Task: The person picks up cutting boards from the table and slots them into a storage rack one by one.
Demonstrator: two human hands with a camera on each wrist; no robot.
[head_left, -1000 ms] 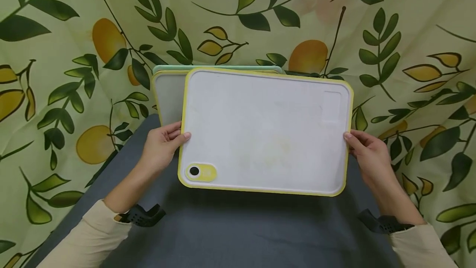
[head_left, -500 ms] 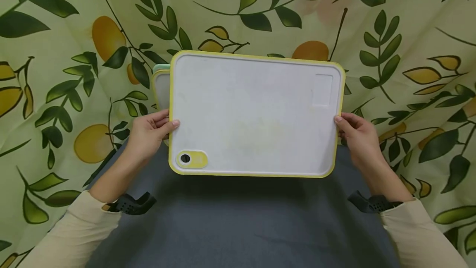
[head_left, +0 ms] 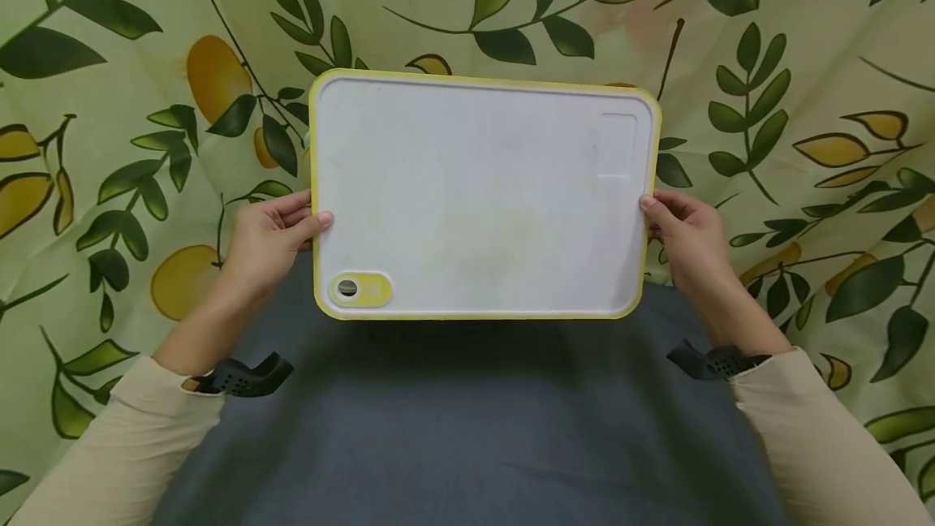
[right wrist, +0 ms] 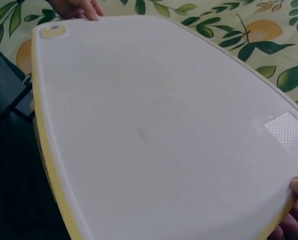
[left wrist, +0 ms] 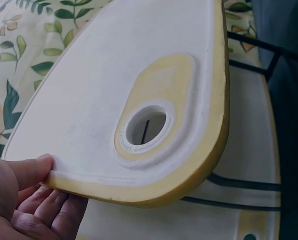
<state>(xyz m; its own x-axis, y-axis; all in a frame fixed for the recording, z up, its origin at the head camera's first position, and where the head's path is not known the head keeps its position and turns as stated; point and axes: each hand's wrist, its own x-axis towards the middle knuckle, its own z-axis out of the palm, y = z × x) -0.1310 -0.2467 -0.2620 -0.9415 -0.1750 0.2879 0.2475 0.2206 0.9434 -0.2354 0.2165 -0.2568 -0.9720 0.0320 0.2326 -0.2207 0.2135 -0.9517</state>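
Observation:
A white cutting board (head_left: 475, 201) with a yellow rim is held up in the air, tilted slightly down to the right. My left hand (head_left: 264, 234) pinches its left edge, thumb on the front face and fingers behind. At the opposite edge my right hand (head_left: 688, 234) grips the same way. An oval yellow inset with a round hole (left wrist: 148, 127) marks the lower left corner. Near the upper right edge the right wrist view shows a dotted rough patch (right wrist: 288, 131). Behind it, a second yellow-rimmed board (left wrist: 251, 135) appears in the left wrist view, mostly hidden.
Dark rack bars (left wrist: 253, 186) stand between the two boards in the left wrist view. A dark grey cloth (head_left: 467, 428) covers the table below. Leaf-and-fruit patterned fabric (head_left: 789, 88) hangs behind and at both sides.
Both hands have raised the cutting board and shifted it left. It now hides nearly all of the yellow-rimmed and mint-edged boards that showed behind it.

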